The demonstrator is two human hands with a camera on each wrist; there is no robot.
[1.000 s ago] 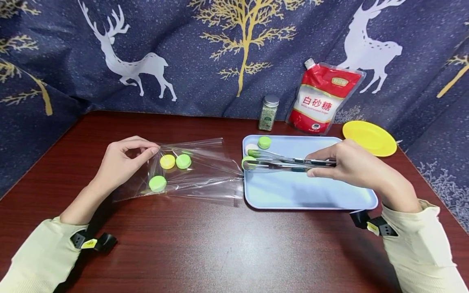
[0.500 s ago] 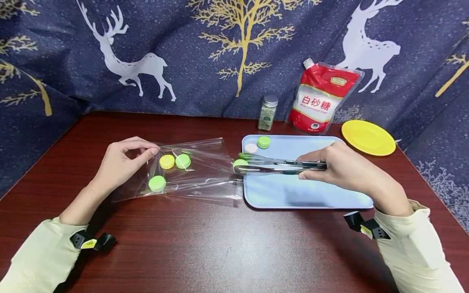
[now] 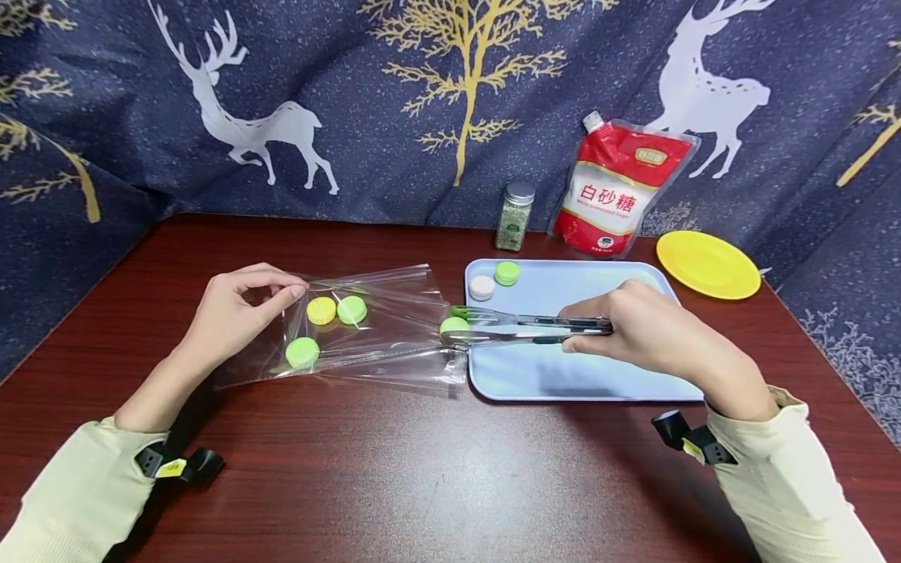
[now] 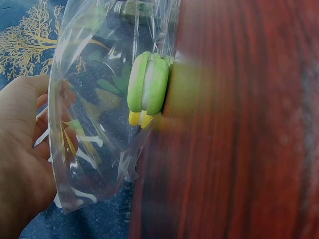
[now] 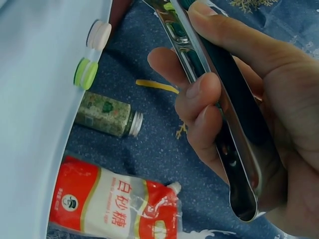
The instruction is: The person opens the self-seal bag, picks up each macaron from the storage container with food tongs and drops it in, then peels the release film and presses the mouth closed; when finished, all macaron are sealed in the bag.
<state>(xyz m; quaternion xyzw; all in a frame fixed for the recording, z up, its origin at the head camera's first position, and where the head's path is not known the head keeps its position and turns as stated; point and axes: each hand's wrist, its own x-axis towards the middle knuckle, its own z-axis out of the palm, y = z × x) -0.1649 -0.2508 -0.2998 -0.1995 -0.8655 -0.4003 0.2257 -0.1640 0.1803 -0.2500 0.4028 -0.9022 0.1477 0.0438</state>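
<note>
My left hand (image 3: 242,311) pinches one bag (image 3: 387,363) | three macarons (image 3: 321,310) rightward | right hand (image 3: 644,332) grips one pair of tongs (image 3: 549,320) | one green macaron (image 3: 454,324) leftward

Bag (image 3: 394,313) — clear, glossy plastic; tongs (image 3: 524,320) — smooth, shiny metal.

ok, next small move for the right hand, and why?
I'd probably have the right hand ease the tongs deeper into the clear bag, toward the left hand, before releasing. The tongs hold a green macaron only about at the bag's mouth, while the yellow macaron lies well inside; the left hand pinches the opposite end, likely steadying it.
</note>
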